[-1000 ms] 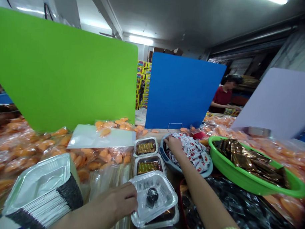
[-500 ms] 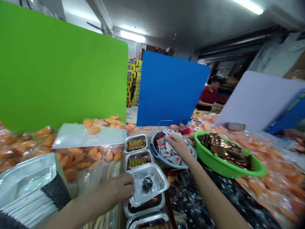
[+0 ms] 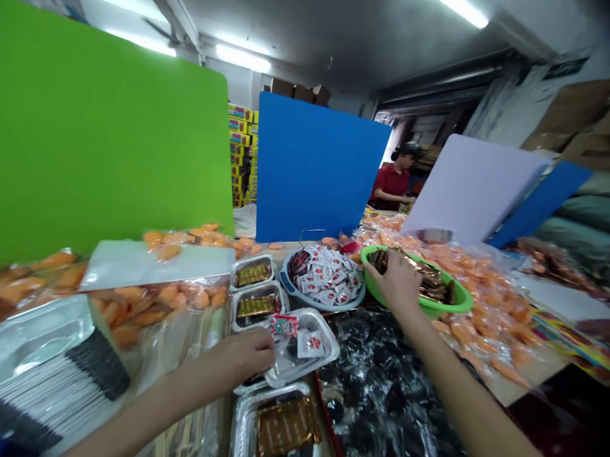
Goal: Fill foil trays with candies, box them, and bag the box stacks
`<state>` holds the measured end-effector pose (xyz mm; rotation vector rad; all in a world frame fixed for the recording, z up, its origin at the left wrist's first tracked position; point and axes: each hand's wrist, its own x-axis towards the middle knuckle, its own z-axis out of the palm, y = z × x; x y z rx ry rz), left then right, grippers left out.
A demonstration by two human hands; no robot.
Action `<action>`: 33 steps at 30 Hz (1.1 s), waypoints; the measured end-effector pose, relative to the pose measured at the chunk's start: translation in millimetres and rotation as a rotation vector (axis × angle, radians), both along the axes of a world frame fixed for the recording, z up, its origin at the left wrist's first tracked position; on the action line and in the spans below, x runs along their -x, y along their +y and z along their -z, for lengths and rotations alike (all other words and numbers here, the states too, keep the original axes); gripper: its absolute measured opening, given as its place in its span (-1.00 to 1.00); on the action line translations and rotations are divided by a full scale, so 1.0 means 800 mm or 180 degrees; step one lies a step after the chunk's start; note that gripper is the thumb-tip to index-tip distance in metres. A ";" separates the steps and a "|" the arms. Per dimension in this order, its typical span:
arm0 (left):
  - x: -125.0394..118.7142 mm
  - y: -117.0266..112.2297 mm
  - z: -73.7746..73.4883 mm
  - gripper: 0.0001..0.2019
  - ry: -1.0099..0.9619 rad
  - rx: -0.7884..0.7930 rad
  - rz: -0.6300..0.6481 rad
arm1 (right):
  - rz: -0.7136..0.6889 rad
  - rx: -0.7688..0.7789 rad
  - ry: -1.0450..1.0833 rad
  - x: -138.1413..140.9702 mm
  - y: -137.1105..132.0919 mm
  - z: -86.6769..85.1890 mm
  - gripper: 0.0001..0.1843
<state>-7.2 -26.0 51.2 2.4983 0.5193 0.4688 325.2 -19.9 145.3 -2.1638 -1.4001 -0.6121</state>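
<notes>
My left hand [image 3: 243, 357] grips the near left edge of a foil tray [image 3: 325, 349] that holds a dark round piece and two small sachets. My right hand [image 3: 397, 282] reaches into the green bowl [image 3: 457, 304] of brown-gold wrapped pieces; its fingers are curled over them, and whether they hold one is hidden. A grey-blue bowl [image 3: 287, 291] of white and red sachets sits just left of the green bowl. Two filled foil trays [image 3: 255, 290] stand behind the held one, and another filled foil tray [image 3: 278, 427] lies in front.
A stack of unused foil trays [image 3: 40, 366] is at the near left. Bags of orange snacks [image 3: 147, 296] cover the table left and right. Green, blue and pale upright boards [image 3: 312, 169] stand behind. A person in a red shirt [image 3: 394, 181] works beyond them. Black wrapped pieces [image 3: 379, 391] lie near me.
My right hand left the sachet bowl and moved right into the green bowl. Two sachets now lie in the tray my left hand grips. The view swung to the right.
</notes>
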 end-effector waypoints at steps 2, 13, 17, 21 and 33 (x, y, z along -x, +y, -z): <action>0.001 -0.005 -0.009 -0.84 0.0176 -0.0451 0.0009 | 0.0497 0.0352 -0.0262 -0.034 0.003 0.014 -0.35; 0.013 -0.024 -0.022 -0.89 0.0126 -0.0375 -0.0364 | 0.0281 0.0150 -0.0394 -0.078 -0.021 0.018 -0.54; 0.013 -0.030 -0.018 -0.93 0.0157 -0.0403 -0.0505 | 0.0307 -0.0306 -0.0128 -0.076 -0.036 0.002 -0.53; 0.015 -0.047 -0.031 -0.80 0.0355 -0.1504 -0.0100 | -0.0366 -0.1289 0.0563 -0.034 -0.067 -0.013 -0.57; 0.033 -0.081 -0.027 -0.82 0.0233 -0.0788 -0.0107 | -0.1939 0.0061 0.3527 0.152 -0.163 0.035 -0.62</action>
